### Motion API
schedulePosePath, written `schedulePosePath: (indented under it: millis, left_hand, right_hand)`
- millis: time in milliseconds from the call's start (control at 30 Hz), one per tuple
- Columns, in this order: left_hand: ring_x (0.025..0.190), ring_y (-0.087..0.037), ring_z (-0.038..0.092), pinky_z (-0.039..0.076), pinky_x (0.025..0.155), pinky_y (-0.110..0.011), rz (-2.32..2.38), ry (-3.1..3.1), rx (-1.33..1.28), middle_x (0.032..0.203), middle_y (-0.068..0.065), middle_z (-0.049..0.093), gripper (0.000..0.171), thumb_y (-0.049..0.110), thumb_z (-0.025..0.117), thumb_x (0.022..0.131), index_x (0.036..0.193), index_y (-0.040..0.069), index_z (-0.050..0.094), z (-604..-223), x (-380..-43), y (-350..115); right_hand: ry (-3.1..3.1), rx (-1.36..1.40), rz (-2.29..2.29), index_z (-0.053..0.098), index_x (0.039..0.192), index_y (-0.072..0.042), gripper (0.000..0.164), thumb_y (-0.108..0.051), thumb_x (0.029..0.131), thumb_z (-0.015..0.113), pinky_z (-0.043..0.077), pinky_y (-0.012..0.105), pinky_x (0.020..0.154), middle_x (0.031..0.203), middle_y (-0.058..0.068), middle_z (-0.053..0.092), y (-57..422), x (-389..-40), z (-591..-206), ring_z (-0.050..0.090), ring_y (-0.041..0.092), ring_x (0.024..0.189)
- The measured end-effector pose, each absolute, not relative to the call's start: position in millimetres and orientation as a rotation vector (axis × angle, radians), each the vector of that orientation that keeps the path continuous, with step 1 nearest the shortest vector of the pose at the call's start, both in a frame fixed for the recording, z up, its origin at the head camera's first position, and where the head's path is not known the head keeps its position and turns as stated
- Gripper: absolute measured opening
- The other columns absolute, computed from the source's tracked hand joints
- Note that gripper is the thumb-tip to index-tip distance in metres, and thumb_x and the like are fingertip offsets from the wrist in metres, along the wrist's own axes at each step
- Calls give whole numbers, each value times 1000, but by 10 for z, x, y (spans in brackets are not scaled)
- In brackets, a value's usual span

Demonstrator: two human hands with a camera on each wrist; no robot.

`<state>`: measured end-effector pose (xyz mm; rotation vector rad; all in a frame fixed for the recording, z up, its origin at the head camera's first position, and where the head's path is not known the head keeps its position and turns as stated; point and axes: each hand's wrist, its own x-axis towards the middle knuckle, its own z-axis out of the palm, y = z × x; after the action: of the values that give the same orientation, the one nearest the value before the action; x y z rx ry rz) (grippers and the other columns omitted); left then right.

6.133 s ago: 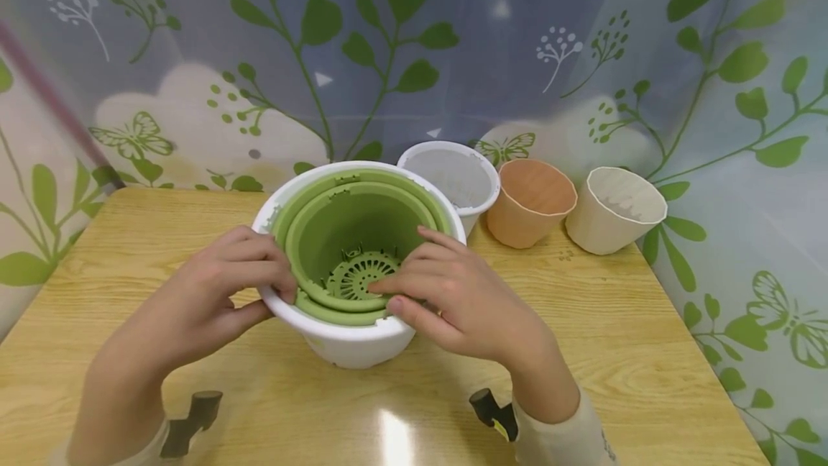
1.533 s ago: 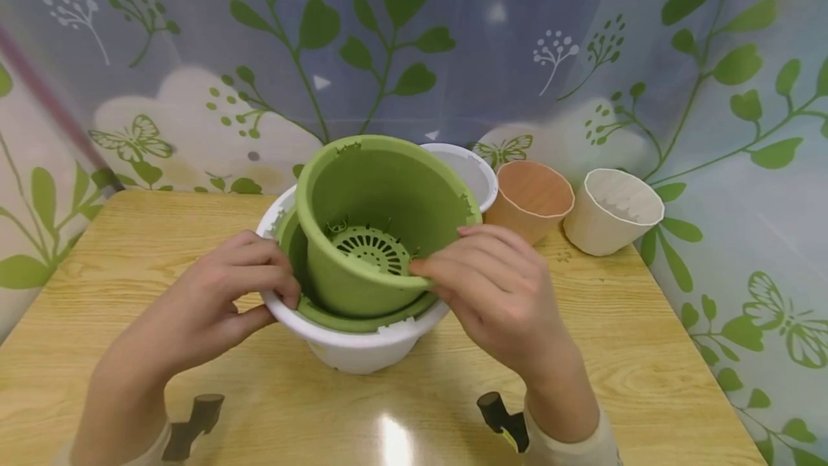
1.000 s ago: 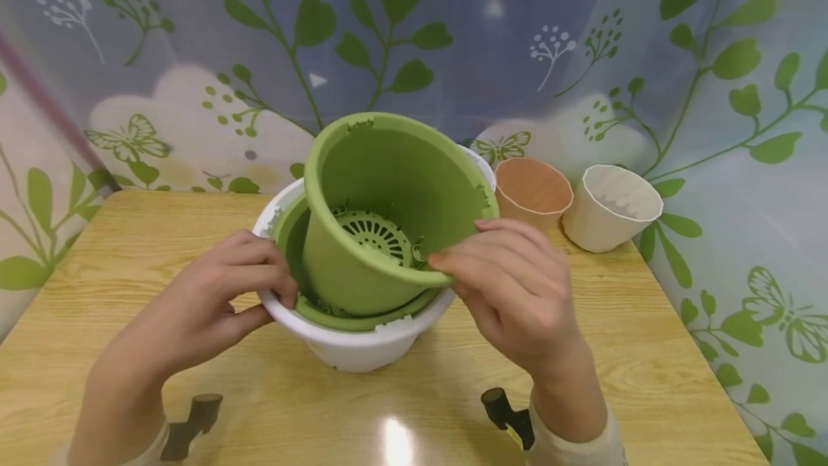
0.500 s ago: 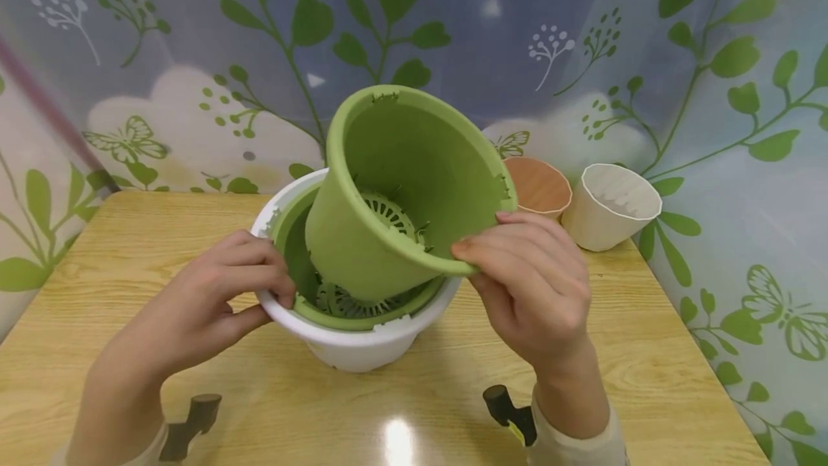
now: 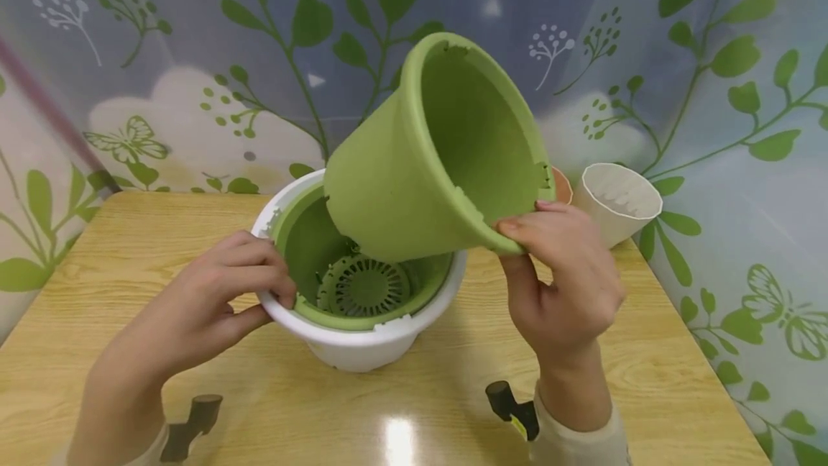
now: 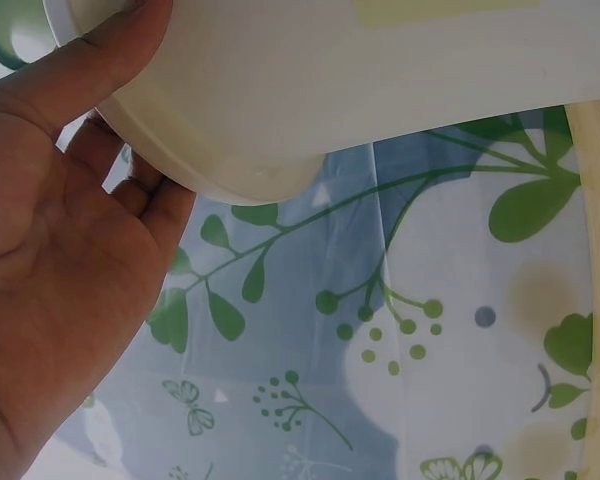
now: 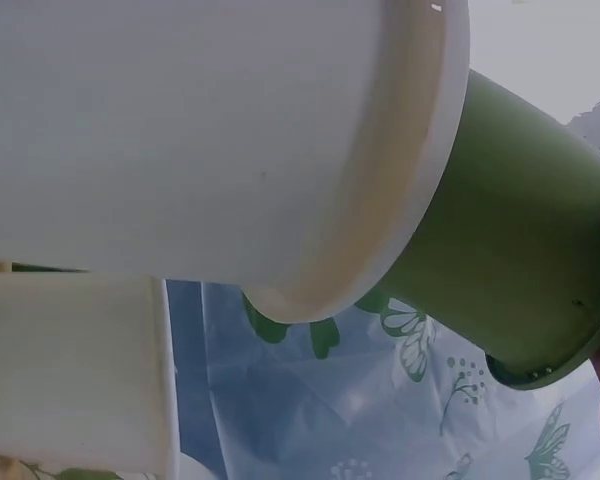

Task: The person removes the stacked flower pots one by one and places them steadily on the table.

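My right hand (image 5: 566, 272) pinches the rim of a green plastic flower pot (image 5: 401, 185), raised and tilted with its mouth toward the upper right. Its lower end overlaps the mouth of a white pot (image 5: 362, 351) in the head view; whether they touch, I cannot tell. Inside the white pot sits another green pot (image 5: 369, 286) with a slotted bottom. My left hand (image 5: 223, 279) grips the white pot's rim, fingers over the edge and thumb outside; the left wrist view shows that hand (image 6: 60, 240) against the white wall. The right wrist view shows the lifted pot (image 7: 520, 230) beyond the white rim.
A cream faceted pot (image 5: 614, 207) stands at the back right of the wooden table (image 5: 291, 416). Beside it an orange pot (image 5: 561, 185) is mostly hidden behind the lifted pot. A leaf-patterned curtain (image 5: 226, 42) rises behind the table.
My right hand has pulled the inner green pot up and to the right, tilting it further over. The green pot beneath is uncovered. My left hand has stayed on the white rim.
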<state>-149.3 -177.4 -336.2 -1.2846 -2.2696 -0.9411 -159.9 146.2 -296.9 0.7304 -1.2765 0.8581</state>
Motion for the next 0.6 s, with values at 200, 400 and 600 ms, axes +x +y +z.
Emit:
schedulePosePath:
  millis: [200,400,600]
  left_hand:
    - [90,-10,50,39,81,-20,-949,-2245,-1304,94,13,62,4,26,71,90,87,24,69,-3377,-1502,-1768]
    - [91,-9,52,40,84,-21,-961,-2241,-1340,95,13,63,24,6,77,75,88,25,69,-3364,-1505,-1781]
    - [92,-9,53,40,85,-22,-958,-2263,-1369,96,13,64,27,3,78,74,88,24,69,-3345,-1478,-1805]
  right_hand:
    - [-1283,629,1074,63,75,13,46,-28,83,81,56,30,81,71,18,67,1487,-1663,-2984,64,22,71]
    - [-1323,650,1286,61,81,19,54,-31,82,82,51,24,75,80,10,70,1508,-1935,-2927,64,13,75]
    - [-1471,748,1273,66,88,14,36,-18,85,80,48,27,77,82,17,69,1460,-2222,-2787,60,14,77]
